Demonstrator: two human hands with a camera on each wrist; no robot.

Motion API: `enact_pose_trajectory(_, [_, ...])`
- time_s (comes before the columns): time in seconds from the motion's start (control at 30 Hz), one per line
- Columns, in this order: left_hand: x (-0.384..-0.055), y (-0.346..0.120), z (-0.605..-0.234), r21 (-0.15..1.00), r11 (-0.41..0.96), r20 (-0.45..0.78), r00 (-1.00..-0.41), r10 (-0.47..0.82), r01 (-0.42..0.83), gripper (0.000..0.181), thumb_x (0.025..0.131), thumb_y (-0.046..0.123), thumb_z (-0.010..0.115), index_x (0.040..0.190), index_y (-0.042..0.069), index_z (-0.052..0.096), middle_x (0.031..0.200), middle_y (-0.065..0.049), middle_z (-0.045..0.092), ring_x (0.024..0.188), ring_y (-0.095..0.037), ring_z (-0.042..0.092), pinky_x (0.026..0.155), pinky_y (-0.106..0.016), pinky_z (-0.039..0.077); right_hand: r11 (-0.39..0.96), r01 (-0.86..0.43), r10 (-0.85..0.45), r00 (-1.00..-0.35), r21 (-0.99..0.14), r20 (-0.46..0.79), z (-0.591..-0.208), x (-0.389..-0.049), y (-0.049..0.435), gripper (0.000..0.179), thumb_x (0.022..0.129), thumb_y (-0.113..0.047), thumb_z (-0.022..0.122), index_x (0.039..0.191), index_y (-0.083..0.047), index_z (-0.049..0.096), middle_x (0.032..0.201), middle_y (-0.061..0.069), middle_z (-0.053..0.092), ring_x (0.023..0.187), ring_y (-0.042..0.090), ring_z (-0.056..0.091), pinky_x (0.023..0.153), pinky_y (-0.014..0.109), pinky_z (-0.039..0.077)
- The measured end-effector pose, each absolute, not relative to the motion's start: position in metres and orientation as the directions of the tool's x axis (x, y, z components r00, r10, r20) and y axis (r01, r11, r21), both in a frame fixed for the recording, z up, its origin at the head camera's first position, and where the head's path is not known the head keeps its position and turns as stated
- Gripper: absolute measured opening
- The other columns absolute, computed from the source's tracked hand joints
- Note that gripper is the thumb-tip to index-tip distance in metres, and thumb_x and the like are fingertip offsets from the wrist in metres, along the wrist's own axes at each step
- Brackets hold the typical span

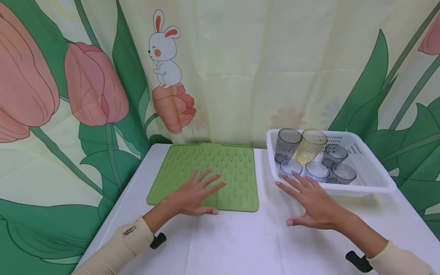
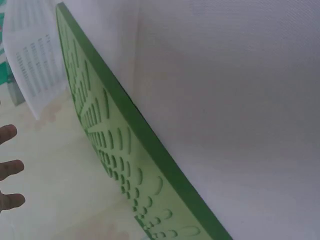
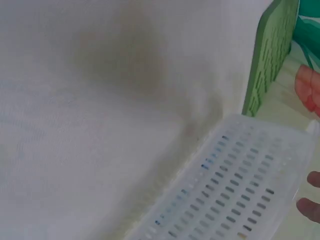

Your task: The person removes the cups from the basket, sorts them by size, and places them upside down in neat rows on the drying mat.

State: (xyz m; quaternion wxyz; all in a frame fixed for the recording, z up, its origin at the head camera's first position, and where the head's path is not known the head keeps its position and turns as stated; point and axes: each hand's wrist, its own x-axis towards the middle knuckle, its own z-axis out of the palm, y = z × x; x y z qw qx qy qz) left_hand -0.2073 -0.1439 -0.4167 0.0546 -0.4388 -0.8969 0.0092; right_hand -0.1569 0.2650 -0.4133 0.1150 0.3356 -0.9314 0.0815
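My left hand point(image 1: 194, 194), fingers spread and holding nothing, hovers over the front of a green ridged drying mat point(image 1: 237, 179). Its fingertips point(image 2: 11, 170) show at the left edge of the left wrist view. My right hand point(image 1: 314, 204) is spread too, with nothing in it, just in front of a white slotted basket point(image 1: 374, 168). Inside the basket stand a tall grey glass point(image 1: 287, 145), a tall yellow glass point(image 1: 311, 147), two short bluish glasses, one of them point(image 1: 317, 171) partly behind the right fingers, and two short grey glasses point(image 1: 335, 154).
A white cloth covers the table point(image 1: 240, 244). Behind it hangs a curtain point(image 1: 227, 76) printed with tulips and a rabbit. The basket stands to the right of the mat, with a narrow strip of cloth between them. Dark wrist cameras point(image 1: 358, 261) sit below both hands.
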Motion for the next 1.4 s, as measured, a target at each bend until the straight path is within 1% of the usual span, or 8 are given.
enact_pose_trajectory(0.07, [-0.208, -0.144, -0.418, -0.079, 0.627, 0.104, -0.619, 0.778, 0.775, 0.084, 0.090, 0.069, 0.056, 0.158, 0.028, 0.031, 0.163, -0.004, 0.032, 0.153, -0.038, 0.023, 0.117, -0.068, 0.020, 0.770, -0.632, -0.588, -0.756, -0.087, 0.289, -0.412, -0.159, 0.272, 0.102, 0.071, -0.072, 0.073, 0.156, -0.030, 0.036, 0.160, 0.008, 0.038, 0.144, 0.047, 0.034, 0.106, 0.069, 0.031])
enact_pose_trajectory(0.17, [-0.210, -0.145, -0.420, -0.090, 0.636, 0.127, -0.625, 0.770, 0.766, 0.083, 0.090, 0.070, 0.055, 0.157, 0.026, 0.034, 0.159, -0.004, 0.039, 0.149, -0.035, 0.032, 0.116, -0.066, 0.025, 0.783, -0.612, -0.554, -0.767, -0.109, 0.324, -0.410, -0.161, 0.283, 0.099, 0.070, -0.062, 0.079, 0.154, -0.027, 0.040, 0.157, 0.009, 0.043, 0.140, 0.045, 0.039, 0.103, 0.068, 0.034])
enact_pose_trajectory(0.37, [-0.213, -0.147, -0.424, -0.090, 0.649, 0.163, -0.632, 0.758, 0.755, 0.079, 0.090, 0.071, 0.054, 0.152, 0.024, 0.042, 0.149, -0.003, 0.050, 0.141, -0.031, 0.043, 0.114, -0.063, 0.032, 0.820, -0.548, -0.469, -0.808, -0.164, 0.356, -0.407, -0.165, 0.302, 0.088, 0.075, -0.051, 0.081, 0.150, -0.021, 0.047, 0.150, 0.013, 0.051, 0.134, 0.042, 0.047, 0.099, 0.071, 0.040])
enact_pose_trajectory(0.57, [-0.216, -0.150, -0.428, -0.085, 0.659, 0.214, -0.632, 0.745, 0.748, 0.072, 0.091, 0.066, 0.059, 0.146, 0.020, 0.050, 0.139, -0.003, 0.057, 0.128, -0.027, 0.053, 0.108, -0.056, 0.039, 0.867, -0.401, -0.297, -0.892, -0.296, 0.340, -0.399, -0.166, 0.322, 0.073, 0.084, -0.043, 0.077, 0.147, -0.017, 0.050, 0.146, 0.024, 0.051, 0.131, 0.054, 0.045, 0.092, 0.080, 0.038])
enact_pose_trajectory(0.8, [-0.216, -0.152, -0.429, -0.083, 0.697, 0.215, -0.670, 0.710, 0.712, 0.072, 0.091, 0.067, 0.057, 0.144, 0.019, 0.052, 0.135, -0.003, 0.060, 0.121, -0.026, 0.057, 0.105, -0.050, 0.042, 0.871, -0.279, -0.146, -0.933, -0.404, 0.329, -0.394, -0.184, 0.356, 0.060, 0.090, -0.038, 0.073, 0.137, -0.005, 0.057, 0.138, 0.031, 0.054, 0.117, 0.058, 0.051, 0.084, 0.078, 0.042])
enact_pose_trajectory(0.93, [-0.218, -0.152, -0.430, -0.035, 0.717, 0.217, -0.695, 0.685, 0.696, 0.069, 0.092, 0.063, 0.060, 0.142, 0.017, 0.054, 0.135, -0.004, 0.061, 0.123, -0.026, 0.058, 0.105, -0.050, 0.043, 0.885, -0.197, -0.089, -0.961, -0.422, 0.261, -0.393, -0.192, 0.372, 0.063, 0.091, -0.041, 0.071, 0.138, -0.001, 0.054, 0.134, 0.034, 0.054, 0.114, 0.058, 0.052, 0.081, 0.076, 0.046])
enact_pose_trajectory(1.13, [-0.219, -0.151, -0.430, 0.107, 0.732, 0.196, -0.736, 0.647, 0.672, 0.065, 0.092, 0.058, 0.063, 0.142, 0.017, 0.054, 0.137, -0.006, 0.060, 0.127, -0.028, 0.057, 0.105, -0.053, 0.042, 0.922, -0.082, -0.048, -0.994, -0.379, 0.099, -0.392, -0.203, 0.393, 0.081, 0.093, -0.052, 0.065, 0.144, 0.007, 0.042, 0.136, 0.037, 0.046, 0.116, 0.057, 0.049, 0.079, 0.069, 0.050])
enact_pose_trajectory(1.4, [-0.223, -0.149, -0.432, 0.178, 0.740, 0.177, -0.761, 0.624, 0.649, 0.066, 0.092, 0.059, 0.063, 0.143, 0.019, 0.053, 0.139, -0.007, 0.060, 0.129, -0.028, 0.056, 0.107, -0.054, 0.041, 0.940, -0.043, -0.055, -0.998, -0.339, -0.026, -0.393, -0.214, 0.410, 0.091, 0.093, -0.054, 0.064, 0.142, 0.017, 0.036, 0.133, 0.043, 0.044, 0.114, 0.060, 0.049, 0.082, 0.070, 0.049])
